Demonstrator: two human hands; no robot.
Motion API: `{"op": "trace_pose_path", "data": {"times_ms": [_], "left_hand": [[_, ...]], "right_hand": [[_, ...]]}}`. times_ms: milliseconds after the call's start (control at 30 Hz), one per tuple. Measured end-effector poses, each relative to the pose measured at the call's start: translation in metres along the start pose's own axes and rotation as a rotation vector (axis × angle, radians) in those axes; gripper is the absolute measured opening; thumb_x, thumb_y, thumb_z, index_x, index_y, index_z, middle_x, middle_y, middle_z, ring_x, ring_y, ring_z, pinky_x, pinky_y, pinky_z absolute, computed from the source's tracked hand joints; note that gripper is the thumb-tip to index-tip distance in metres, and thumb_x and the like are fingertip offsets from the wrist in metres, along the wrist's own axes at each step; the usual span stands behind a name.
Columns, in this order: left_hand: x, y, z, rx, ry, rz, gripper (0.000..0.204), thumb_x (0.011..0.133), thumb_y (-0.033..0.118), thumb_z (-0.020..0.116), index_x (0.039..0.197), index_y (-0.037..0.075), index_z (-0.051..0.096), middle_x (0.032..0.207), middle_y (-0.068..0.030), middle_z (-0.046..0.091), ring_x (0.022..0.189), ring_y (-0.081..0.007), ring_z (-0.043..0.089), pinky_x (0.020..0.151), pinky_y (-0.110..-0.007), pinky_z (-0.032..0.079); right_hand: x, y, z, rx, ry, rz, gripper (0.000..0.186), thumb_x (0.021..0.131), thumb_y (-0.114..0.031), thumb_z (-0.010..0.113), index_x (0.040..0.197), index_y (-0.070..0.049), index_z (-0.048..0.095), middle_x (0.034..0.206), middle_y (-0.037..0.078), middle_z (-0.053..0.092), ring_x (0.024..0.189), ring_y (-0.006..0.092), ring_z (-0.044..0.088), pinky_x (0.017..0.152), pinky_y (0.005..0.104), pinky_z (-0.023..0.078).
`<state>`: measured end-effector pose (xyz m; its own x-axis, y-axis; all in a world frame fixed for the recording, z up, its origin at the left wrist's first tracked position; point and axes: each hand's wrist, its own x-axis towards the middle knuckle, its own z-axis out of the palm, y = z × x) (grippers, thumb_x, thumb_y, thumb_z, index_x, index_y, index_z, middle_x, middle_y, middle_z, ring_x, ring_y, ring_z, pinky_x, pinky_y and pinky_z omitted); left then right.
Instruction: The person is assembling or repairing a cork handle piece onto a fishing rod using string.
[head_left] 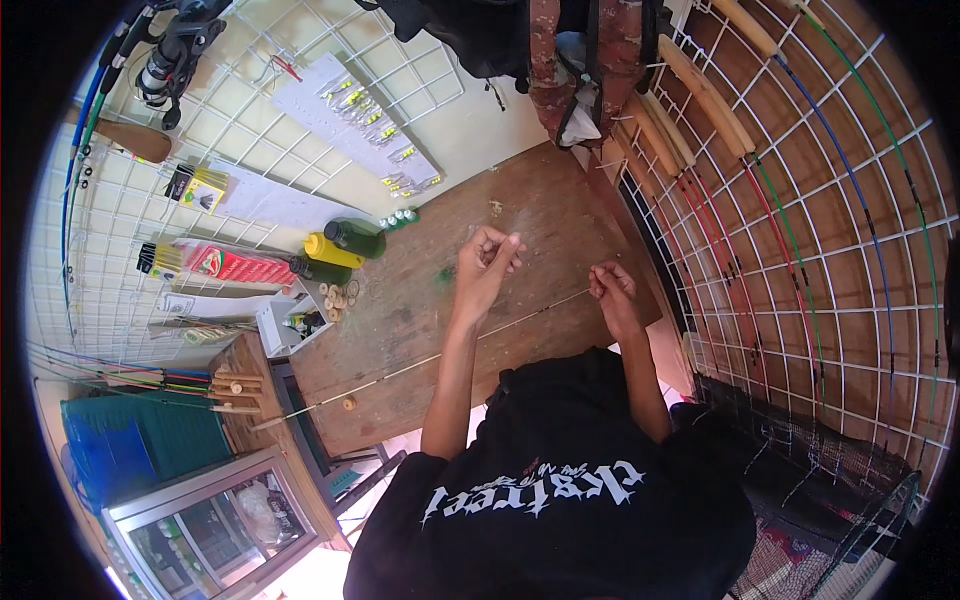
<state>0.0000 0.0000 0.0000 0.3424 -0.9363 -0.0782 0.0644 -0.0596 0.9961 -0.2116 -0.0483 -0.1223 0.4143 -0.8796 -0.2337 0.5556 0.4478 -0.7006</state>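
Observation:
Above the wooden table (410,290), my left hand (486,265) is raised with its thumb pressed to its curled fingers. My right hand (613,287) hovers to its right, fingers bent into a pinch. Whatever either hand may hold is too fine to make out. A thin, pale fishing rod (400,372) lies slantwise across the near part of the table and passes under my left forearm. Close to the rod sits a small round wooden piece (349,403). Beyond my left hand is a little light-coloured scrap (496,208).
Green and yellow bottles (330,250), wooden rings (335,300) and a white box (280,325) line the table's left side. Wire grids flank me; the right one carries fishing rods (750,200). A glass-fronted cabinet (215,530) stands lower left, and a bag (560,70) hangs at the back.

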Motion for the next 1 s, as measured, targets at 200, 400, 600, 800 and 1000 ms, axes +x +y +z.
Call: {"op": "trace_pose_path", "data": {"times_ms": [200, 400, 600, 800, 1000], "left_hand": [[-0.001, -0.001, -0.001, -0.004, 0.011, 0.001, 0.016, 0.091, 0.017, 0.059, 0.083, 0.004, 0.053, 0.079, -0.0052, 0.063, 0.066, -0.0067, 0.054, 0.059, -0.021, 0.043], [-0.003, 0.001, -0.003, -0.013, 0.017, -0.011, 0.016, 0.091, 0.017, 0.058, 0.083, 0.004, 0.053, 0.080, -0.0048, 0.062, 0.067, -0.0068, 0.054, 0.060, -0.021, 0.043], [-0.003, 0.002, -0.003, -0.006, 0.017, -0.014, 0.014, 0.092, 0.016, 0.056, 0.083, 0.005, 0.053, 0.081, -0.0050, 0.061, 0.068, -0.0084, 0.053, 0.062, -0.023, 0.042], [-0.003, -0.001, -0.007, -0.012, 0.032, -0.002, 0.015, 0.092, 0.016, 0.056, 0.083, 0.005, 0.053, 0.081, -0.0051, 0.061, 0.067, -0.0082, 0.053, 0.062, -0.023, 0.042], [-0.010, -0.004, -0.023, -0.015, 0.085, 0.026, 0.014, 0.092, 0.016, 0.057, 0.084, 0.006, 0.053, 0.080, -0.0045, 0.061, 0.067, -0.0081, 0.054, 0.061, -0.023, 0.042]], "right_hand": [[-0.001, -0.002, -0.001, -0.038, 0.060, 0.016, 0.003, 0.089, -0.006, 0.057, 0.089, -0.003, 0.057, 0.078, 0.003, 0.056, 0.063, 0.0072, 0.046, 0.057, 0.0219, 0.037], [-0.002, -0.001, -0.001, 0.030, 0.048, 0.033, 0.003, 0.087, -0.007, 0.060, 0.089, -0.004, 0.058, 0.079, 0.004, 0.059, 0.063, 0.0069, 0.046, 0.058, 0.0206, 0.036], [-0.002, -0.001, -0.004, 0.016, 0.082, 0.042, 0.003, 0.087, -0.007, 0.060, 0.088, -0.005, 0.058, 0.079, 0.004, 0.059, 0.063, 0.0065, 0.046, 0.058, 0.0205, 0.036], [-0.002, -0.002, -0.002, -0.015, 0.025, 0.035, 0.006, 0.089, -0.009, 0.058, 0.091, -0.003, 0.059, 0.082, 0.003, 0.057, 0.066, 0.0064, 0.046, 0.057, 0.0207, 0.035], [0.001, -0.008, 0.001, -0.194, 0.037, 0.066, 0.015, 0.089, -0.011, 0.060, 0.101, -0.003, 0.062, 0.090, 0.004, 0.063, 0.067, 0.0065, 0.050, 0.062, 0.0201, 0.038]]}}
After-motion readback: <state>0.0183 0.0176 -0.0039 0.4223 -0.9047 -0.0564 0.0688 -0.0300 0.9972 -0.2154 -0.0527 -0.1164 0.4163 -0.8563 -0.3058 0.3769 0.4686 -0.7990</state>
